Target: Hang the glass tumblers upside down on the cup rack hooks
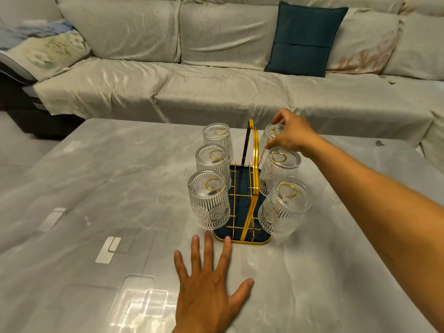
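Observation:
A gold wire cup rack (251, 164) with a dark blue tray base stands in the middle of the grey marble table (96, 188). Several ribbed glass tumblers hang upside down on its hooks, three on the left side (211, 162) and two nearer ones on the right (283, 205). My right hand (292, 135) reaches over the rack and grips the base of the far right tumbler (270, 138), which sits upside down over a hook. My left hand (209, 277) lies flat on the table in front of the rack, fingers spread, middle fingertip touching the tray's front edge.
A long sofa with a pale cover runs behind the table, with a dark teal cushion (305, 39) on it and a floral pillow (50, 51) at the left. Light reflections show on the tabletop at the front left.

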Available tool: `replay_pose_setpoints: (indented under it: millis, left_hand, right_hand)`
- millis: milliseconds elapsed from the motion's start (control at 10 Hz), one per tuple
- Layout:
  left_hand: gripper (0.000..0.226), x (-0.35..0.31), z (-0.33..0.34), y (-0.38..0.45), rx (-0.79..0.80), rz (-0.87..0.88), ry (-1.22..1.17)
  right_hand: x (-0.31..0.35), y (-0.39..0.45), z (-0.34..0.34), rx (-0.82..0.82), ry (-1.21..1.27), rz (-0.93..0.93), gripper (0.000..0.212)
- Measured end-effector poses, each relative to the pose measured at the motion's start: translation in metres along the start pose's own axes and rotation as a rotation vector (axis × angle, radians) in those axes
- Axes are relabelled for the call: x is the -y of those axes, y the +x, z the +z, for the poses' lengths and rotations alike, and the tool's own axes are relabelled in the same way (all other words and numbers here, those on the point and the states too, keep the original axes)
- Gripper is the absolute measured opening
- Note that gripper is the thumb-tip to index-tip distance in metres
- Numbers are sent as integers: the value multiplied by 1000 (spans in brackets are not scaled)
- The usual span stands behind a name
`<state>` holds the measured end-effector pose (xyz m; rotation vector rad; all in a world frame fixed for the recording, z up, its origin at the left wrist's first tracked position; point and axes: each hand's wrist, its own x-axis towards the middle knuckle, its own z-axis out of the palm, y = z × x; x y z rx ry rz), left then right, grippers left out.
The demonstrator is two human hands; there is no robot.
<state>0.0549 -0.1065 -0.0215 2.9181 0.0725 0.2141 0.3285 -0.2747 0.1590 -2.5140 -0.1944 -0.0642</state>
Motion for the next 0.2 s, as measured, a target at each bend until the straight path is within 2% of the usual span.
replay_pose_setpoints:
  millis: [100,200]
  left_hand:
    - [87,0,2,2,-13,9,-9]
    - [89,2,12,2,-97,28,-32]
  right_hand:
    - [2,-1,-1,15,19,17,66]
    - [1,-5,1,-1,78,6,66]
